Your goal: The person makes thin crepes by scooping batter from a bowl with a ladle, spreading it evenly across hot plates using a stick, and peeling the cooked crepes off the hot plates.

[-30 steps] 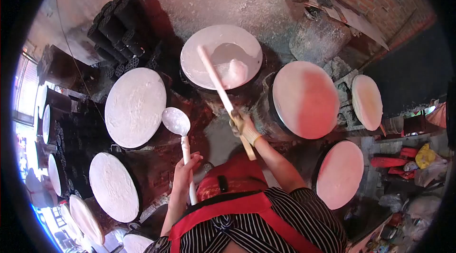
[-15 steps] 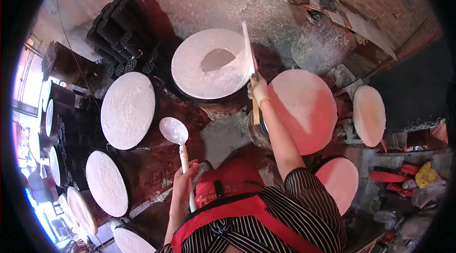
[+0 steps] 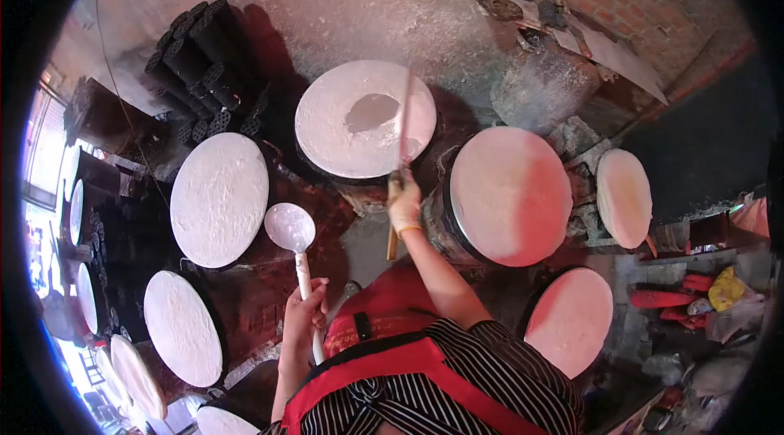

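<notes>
My right hand (image 3: 404, 200), partly gloved, is closed round a long flat wooden stick (image 3: 405, 120). The stick's far part lies across the right side of the round griddle (image 3: 327, 116) at the top centre. White batter covers most of that griddle, with a bare greyish patch (image 3: 371, 112) near its middle. My left hand (image 3: 305, 311) is wrapped round the handle of a ladle (image 3: 290, 227), whose bowl is turned up and coated in white, away from the griddles.
White-covered round griddles stand at the left (image 3: 219, 200), lower left (image 3: 183, 329), right (image 3: 510, 196) and lower right (image 3: 570, 322). Black coal cylinders (image 3: 216, 35) are stacked by the back wall. Plastic bags (image 3: 727, 289) lie at the far right.
The stick swung right across the top griddle, then back left and nearer to me. Batter that was heaped on its right side is spread out. My left hand still holds the ladle.
</notes>
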Demonstrator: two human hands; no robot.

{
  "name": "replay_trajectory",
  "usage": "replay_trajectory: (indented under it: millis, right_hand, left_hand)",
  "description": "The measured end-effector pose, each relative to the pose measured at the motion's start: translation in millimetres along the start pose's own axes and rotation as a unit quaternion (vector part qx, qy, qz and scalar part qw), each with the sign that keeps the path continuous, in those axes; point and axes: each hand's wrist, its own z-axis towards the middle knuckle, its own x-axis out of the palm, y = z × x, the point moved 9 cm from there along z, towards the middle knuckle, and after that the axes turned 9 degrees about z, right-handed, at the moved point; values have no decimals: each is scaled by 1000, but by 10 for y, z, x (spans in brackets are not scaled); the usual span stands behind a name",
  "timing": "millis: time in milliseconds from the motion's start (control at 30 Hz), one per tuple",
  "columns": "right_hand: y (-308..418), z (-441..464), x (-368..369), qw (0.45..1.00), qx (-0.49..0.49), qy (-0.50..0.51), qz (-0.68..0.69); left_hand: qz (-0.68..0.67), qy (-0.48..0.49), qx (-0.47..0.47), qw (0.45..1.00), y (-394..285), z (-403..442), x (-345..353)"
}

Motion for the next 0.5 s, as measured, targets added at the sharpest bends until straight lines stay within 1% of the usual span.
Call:
replay_trajectory:
  millis: [33, 67, 100, 133, 167, 200, 233, 267, 300, 367, 400, 433, 467, 500]
  right_hand:
    - [-123, 42, 216, 994, 8, -14, 112]
    - [-588, 126, 466, 991, 120, 51, 26]
    - [-1035, 127, 609, 965, 230, 115, -61]
    - [-165, 82, 562, 949, 235, 111, 179]
    - [-147, 16, 438, 927, 314, 113, 173]
    - [-202, 73, 191, 969, 198, 68, 129]
    - [-192, 61, 5, 993, 76, 25, 83]
    - [129, -32, -204, 995, -71, -72, 20]
    - [-80, -183, -260, 986, 73, -98, 113]
    - [-86, -307, -37, 995, 39, -63, 68]
    - [-69, -264, 137, 998, 45, -24, 45]
    - [107, -181, 275, 999, -43, -19, 21]
    - [-237, -61, 421, 995, 86, 45, 30]
    - [-453, -3, 540, 971, 212, 108, 39]
  left_hand:
    - [-2, 9, 2, 1000, -43, -3, 10]
    - [-4, 11, 3, 1000, -41, 24, -10]
    - [2, 17, 15, 1000, -53, 77, -34]
    - [8, 22, 26, 999, -63, 109, -58]
    - [6, 23, 26, 999, -58, 115, -84]
    - [-17, 28, 23, 999, -58, 124, -104]
    - [-42, 32, 23, 998, -74, 153, -121]
    - [-48, 32, 25, 998, -73, 185, -159]
    - [-55, 30, 21, 998, -46, 210, -214]
    - [-62, 27, 16, 998, -22, 226, -263]
    - [-95, 42, 3, 995, -28, 242, -232]
    - [-128, 55, -10, 990, -14, 237, -206]
    - [-129, 55, -11, 990, -7, 232, -214]
    - [-135, 60, -9, 989, -14, 240, -203]
